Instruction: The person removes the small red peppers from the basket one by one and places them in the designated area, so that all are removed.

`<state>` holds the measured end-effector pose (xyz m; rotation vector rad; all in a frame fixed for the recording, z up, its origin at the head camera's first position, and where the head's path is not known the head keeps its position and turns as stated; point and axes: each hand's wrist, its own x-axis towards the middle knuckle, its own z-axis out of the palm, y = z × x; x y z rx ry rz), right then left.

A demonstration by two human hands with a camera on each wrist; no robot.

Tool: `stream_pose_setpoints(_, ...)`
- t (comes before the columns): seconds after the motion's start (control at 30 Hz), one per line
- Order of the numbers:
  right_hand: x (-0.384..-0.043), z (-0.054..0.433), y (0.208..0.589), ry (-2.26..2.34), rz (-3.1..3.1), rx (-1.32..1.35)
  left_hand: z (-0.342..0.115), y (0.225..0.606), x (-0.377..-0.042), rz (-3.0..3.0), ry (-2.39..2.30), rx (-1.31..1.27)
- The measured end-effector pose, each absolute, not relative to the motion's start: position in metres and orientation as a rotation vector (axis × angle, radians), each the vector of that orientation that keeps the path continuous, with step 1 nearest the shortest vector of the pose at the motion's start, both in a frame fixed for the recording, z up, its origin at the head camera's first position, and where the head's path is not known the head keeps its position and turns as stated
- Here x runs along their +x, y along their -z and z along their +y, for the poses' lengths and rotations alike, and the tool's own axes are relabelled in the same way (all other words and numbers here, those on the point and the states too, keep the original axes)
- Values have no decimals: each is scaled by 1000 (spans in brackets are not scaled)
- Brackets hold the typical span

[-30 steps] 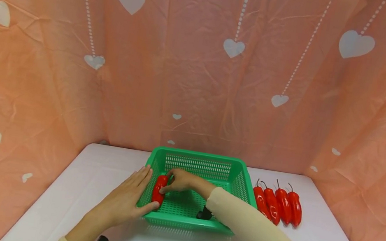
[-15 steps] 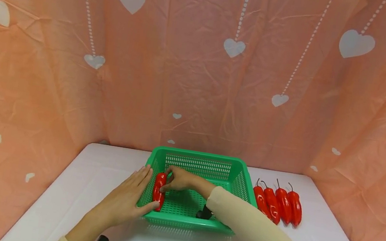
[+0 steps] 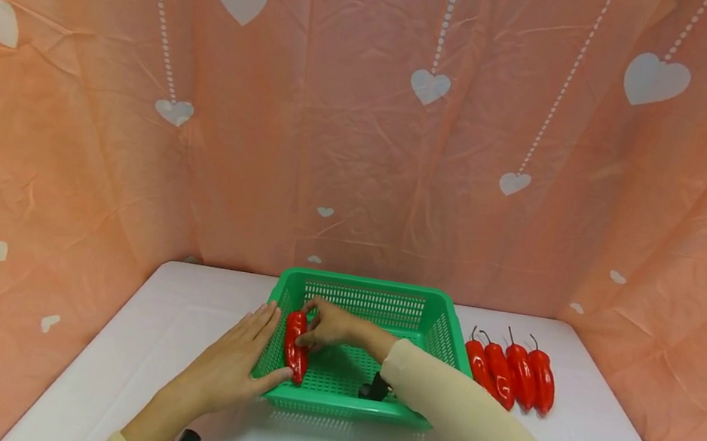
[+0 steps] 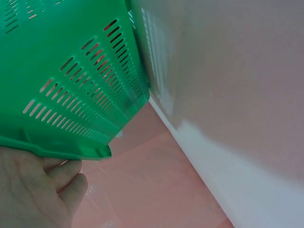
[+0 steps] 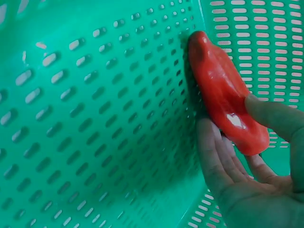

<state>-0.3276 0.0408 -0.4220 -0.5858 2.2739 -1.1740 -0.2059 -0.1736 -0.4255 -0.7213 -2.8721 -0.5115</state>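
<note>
A shiny red chili pepper (image 3: 292,339) lies lengthwise along the left side of a green plastic basket (image 3: 347,402). My right hand (image 3: 333,326) reaches into the basket and holds this pepper. In the right wrist view, the thumb presses one side of the pepper (image 5: 223,92) while the fingers curl beneath it, close to the slotted basket floor. My left hand (image 3: 227,363) rests along the basket's left rim with long, straight fingers, its thumb over the front-left corner. The left wrist view shows those fingers right at the rim (image 4: 71,153), against the outside.
Several red chili peppers (image 3: 521,375) with dark curved stems lie in a row on the white table (image 3: 176,308), right of the basket. Their nearest end is partly covered by the right sleeve (image 3: 474,421). A pink curtain (image 3: 366,138) with white hearts hangs behind.
The pepper in the basket has shifted slightly away from me, its near end swinging right so it now slants. My right hand has moved slightly with it; the left hand stays put.
</note>
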Motion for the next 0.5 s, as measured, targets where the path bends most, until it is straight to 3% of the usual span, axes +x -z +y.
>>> stream_pose_setpoints(0.5,-329,62,404,1192,2372,-602,-172,422,-204,-2850,511,-744)
